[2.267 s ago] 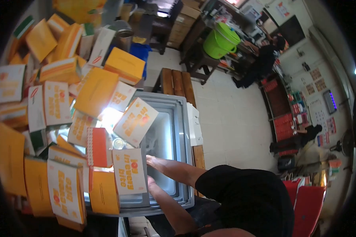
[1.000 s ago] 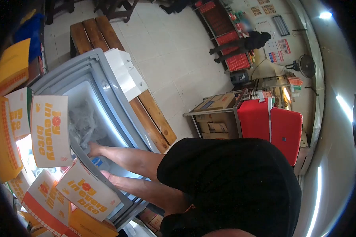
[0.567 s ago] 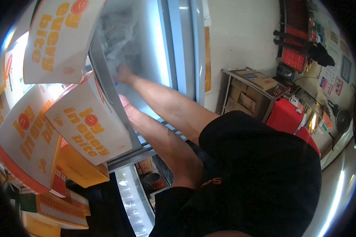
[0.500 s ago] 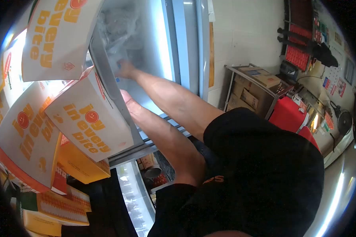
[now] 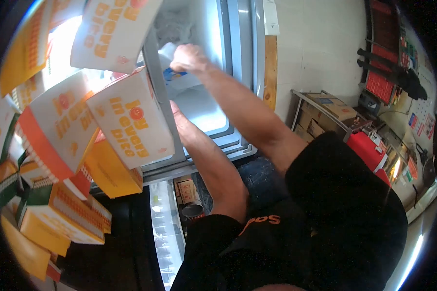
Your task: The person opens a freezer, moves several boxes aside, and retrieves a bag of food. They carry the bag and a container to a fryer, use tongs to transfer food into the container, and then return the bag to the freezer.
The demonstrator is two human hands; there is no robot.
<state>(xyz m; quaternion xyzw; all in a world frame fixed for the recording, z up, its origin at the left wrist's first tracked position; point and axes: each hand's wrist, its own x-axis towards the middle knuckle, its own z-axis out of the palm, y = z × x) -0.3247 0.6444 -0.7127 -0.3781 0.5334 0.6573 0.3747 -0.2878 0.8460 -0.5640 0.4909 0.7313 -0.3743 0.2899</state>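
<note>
A chest freezer (image 5: 234,68) stands open, with cold mist drifting inside it. My right hand (image 5: 189,58) is closed on a white plastic bag with blue print (image 5: 183,81) within the freezer, and the bag's contents cannot be made out. Lower down, my left hand (image 5: 174,109) reaches over the freezer's near edge. Its fingers are hidden behind the grey rim, so what they touch does not show.
Printed food cartons (image 5: 131,116) crowd the left side, close beside my left forearm. Yellow boxes (image 5: 112,169) lie under them. Right of the freezer, a metal rack (image 5: 296,109) holds cardboard boxes (image 5: 332,104), near a red container (image 5: 366,143).
My right hand has risen toward the near side of the freezer, with the white and blue bag now showing in it. The view has shifted, and my left hand stays by the rim.
</note>
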